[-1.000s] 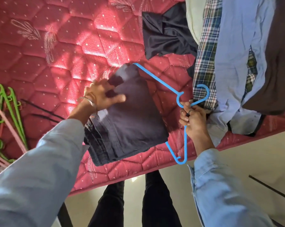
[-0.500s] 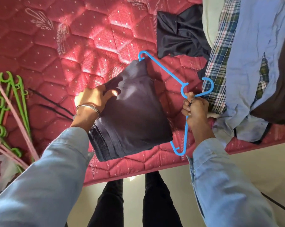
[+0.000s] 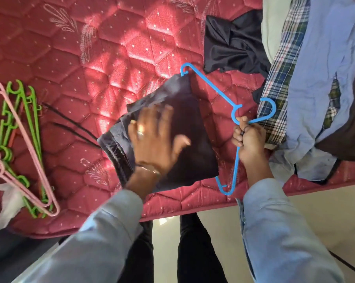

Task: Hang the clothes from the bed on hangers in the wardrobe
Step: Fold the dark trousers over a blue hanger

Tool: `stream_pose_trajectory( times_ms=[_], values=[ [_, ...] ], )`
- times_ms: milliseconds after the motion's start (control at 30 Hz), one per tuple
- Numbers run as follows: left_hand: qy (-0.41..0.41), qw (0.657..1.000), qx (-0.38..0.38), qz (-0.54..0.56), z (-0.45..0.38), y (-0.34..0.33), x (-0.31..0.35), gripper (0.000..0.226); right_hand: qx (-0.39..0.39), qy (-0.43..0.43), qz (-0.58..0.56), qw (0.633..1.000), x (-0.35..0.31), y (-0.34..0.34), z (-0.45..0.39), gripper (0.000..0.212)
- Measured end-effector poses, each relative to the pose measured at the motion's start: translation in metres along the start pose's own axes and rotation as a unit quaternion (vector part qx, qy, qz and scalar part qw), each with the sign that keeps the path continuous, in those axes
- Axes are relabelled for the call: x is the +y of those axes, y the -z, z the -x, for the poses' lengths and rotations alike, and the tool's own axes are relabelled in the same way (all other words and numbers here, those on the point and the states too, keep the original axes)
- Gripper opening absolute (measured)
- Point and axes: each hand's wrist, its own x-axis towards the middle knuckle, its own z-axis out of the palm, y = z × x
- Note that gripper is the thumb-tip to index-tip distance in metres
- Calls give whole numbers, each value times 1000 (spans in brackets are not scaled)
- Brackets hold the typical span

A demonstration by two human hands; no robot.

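Your right hand (image 3: 248, 137) grips the blue hanger (image 3: 213, 86) at its neck, while your left hand (image 3: 154, 139) lies flat, fingers spread, on the folded dark trousers (image 3: 195, 160) draped over its bar at the mattress's (image 3: 70, 48) near edge. Lift carelessly and the loose fold could slip off.

Pretty bright shot overall. Hard sunlight lands in dappled patches across the middle of the red mattress (image 3: 103, 64), making the shiny quilting glare pinkish-white, while its far left corner sits in deep shade. The left hand (image 3: 154, 137) is smeared with motion blur, fingers ghosted. The right hand (image 3: 249, 137) is a bit sharper. The folded dark trousers (image 3: 195, 123) lose most detail in shadow. The wide lens bends the mattress edge, and the sleeves near the bottom look soft and stretched.
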Motion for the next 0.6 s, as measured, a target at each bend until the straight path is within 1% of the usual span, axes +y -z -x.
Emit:
stream_pose_trajectory(
  times_ms=[33, 67, 100, 167, 267, 367, 433, 500, 600],
  values=[
    [-58, 996, -66, -30, 20, -13, 6, 86, 1, 0, 0, 1000, 0, 0, 0, 26],
    [-91, 987, -118, -58, 36, -29, 3, 89, -2, 0, 1, 1000, 0, 0, 0, 26],
    [-98, 982, -144, -76, 48, -44, -4, 90, -9, 0, 3, 1000, 0, 2, 0, 25],
    [-70, 981, -159, -81, 54, -65, -21, 92, -18, 8, 12, 1000, 4, 6, 0, 23],
    [-42, 985, -147, -75, 54, -70, -24, 99, -17, 23, 34, 999, 5, 8, 3, 23],
    [44, 990, -129, -23, 55, -67, -27, 101, -17, 45, 38, 998, -2, 1, 13, 24],
    [98, 986, -134, 8, 52, -58, -30, 93, -21, 76, 31, 996, -6, -5, 27, 24],
    [131, 980, -142, 47, 40, -37, -26, 78, -26, 119, 26, 992, -11, -15, 49, 24],
    [181, 971, -130, 82, 19, 1, -31, 44, -30, 182, 46, 982, -17, -34, 88, 22]
  ],
)
